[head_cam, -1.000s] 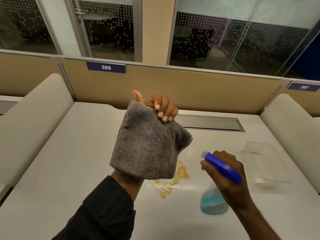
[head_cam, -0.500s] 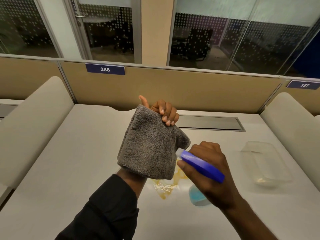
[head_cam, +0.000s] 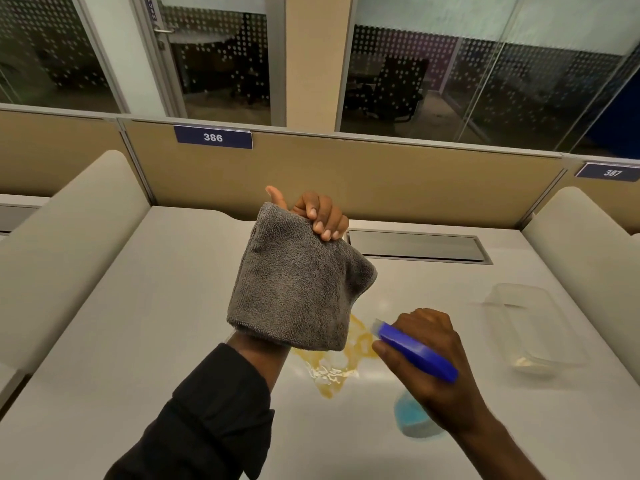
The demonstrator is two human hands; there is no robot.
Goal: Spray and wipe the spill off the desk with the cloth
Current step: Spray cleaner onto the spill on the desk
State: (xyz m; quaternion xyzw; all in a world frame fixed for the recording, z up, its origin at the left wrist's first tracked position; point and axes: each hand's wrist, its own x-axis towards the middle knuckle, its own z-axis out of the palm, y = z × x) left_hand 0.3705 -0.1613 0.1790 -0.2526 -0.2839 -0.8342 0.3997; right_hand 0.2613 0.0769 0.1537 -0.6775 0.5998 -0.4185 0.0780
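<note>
A yellow-orange spill [head_cam: 337,367] lies on the pale desk [head_cam: 149,334], partly hidden behind the cloth. My left hand [head_cam: 320,214] is raised above the desk and grips the top edge of a grey cloth [head_cam: 298,282], which hangs down over my wrist. My right hand [head_cam: 429,368] holds a spray bottle [head_cam: 415,355] with a blue trigger head and blue liquid in its body, just right of the spill. Its nozzle points left toward the cloth and spill.
A clear plastic container [head_cam: 533,323] sits on the desk at the right. A grey cable hatch [head_cam: 415,245] lies at the back. Padded side dividers [head_cam: 62,244] flank the desk, and a tan partition [head_cam: 346,174] with the plate 386 closes the far edge.
My right hand swung the bottle left up to the cloth, then drew it back right and lower. The cloth hand stays raised and has barely moved.
</note>
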